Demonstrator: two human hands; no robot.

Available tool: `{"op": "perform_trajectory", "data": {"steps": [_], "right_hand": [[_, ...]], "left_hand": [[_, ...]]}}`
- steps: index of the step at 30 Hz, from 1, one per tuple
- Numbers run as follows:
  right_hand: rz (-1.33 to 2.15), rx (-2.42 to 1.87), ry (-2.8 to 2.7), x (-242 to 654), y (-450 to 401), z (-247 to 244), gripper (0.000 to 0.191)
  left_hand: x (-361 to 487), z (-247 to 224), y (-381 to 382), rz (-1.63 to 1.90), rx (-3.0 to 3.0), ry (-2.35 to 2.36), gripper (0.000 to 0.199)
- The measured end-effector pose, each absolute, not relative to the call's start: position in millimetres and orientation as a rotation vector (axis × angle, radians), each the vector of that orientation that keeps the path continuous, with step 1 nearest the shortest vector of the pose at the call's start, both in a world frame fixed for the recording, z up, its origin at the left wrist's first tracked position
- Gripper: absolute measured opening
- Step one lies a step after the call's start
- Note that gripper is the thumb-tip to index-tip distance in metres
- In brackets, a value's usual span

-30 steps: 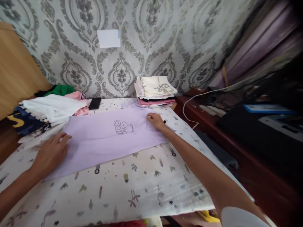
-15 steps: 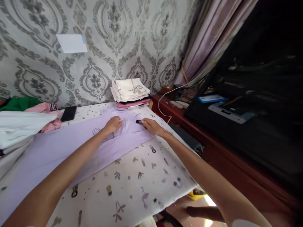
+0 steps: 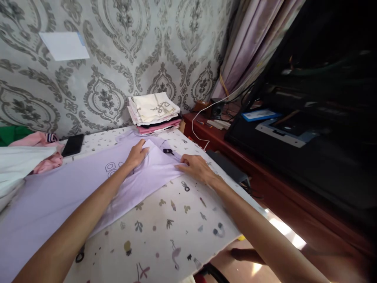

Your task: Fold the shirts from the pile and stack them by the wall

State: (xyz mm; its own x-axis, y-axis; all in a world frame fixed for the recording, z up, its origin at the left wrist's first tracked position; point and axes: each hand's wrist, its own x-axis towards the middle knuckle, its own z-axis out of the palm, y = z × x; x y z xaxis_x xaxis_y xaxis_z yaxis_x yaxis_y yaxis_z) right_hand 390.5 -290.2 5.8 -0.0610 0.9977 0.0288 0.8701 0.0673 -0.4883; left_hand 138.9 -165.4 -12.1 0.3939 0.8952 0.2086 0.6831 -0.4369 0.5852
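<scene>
A lavender T-shirt (image 3: 73, 188) with outlined lettering lies spread over the printed cloth, its neck end pointing to the right. My left hand (image 3: 138, 154) is closed on a fold of the shirt just right of the lettering, lifting a small peak of fabric. At the shirt's right end, my right hand (image 3: 196, 168) has its thumb and fingers closed on the fabric by the shoulder. Between the two hands a small black neck label (image 3: 167, 151) shows.
Folded clothes (image 3: 154, 112) are stacked at the back. A black phone (image 3: 73, 145) and a heap of loose clothes (image 3: 23, 163) lie to the left. On the right stands a dark red cabinet (image 3: 265, 188) with a white cable (image 3: 194, 125) and a large black screen (image 3: 330, 98).
My right hand has let go of the black label and moved right and slightly down to the shirt's edge. My left hand still grips the shirt. The head view has shifted rightward.
</scene>
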Motion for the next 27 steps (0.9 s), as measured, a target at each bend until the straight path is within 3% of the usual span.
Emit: {"op": "perform_trajectory", "data": {"steps": [10,19,27], "right_hand": [[0.765,-1.878,-1.792,413.7,-295.3,-4.5,0.015],[0.59,-1.513,-1.75,416.6,-296.4,-16.3,0.025],[0.283,-1.894,-1.865,400.6,-298.5,-13.1,0.018]], "left_hand": [[138.0,-15.4,-164.4,0.773,2.345,1.409,0.026],[137.5,-18.2,-164.5,0.744,2.397,1.485,0.029],[135.9,-15.4,-169.7,0.711,2.413,1.602,0.031]]}}
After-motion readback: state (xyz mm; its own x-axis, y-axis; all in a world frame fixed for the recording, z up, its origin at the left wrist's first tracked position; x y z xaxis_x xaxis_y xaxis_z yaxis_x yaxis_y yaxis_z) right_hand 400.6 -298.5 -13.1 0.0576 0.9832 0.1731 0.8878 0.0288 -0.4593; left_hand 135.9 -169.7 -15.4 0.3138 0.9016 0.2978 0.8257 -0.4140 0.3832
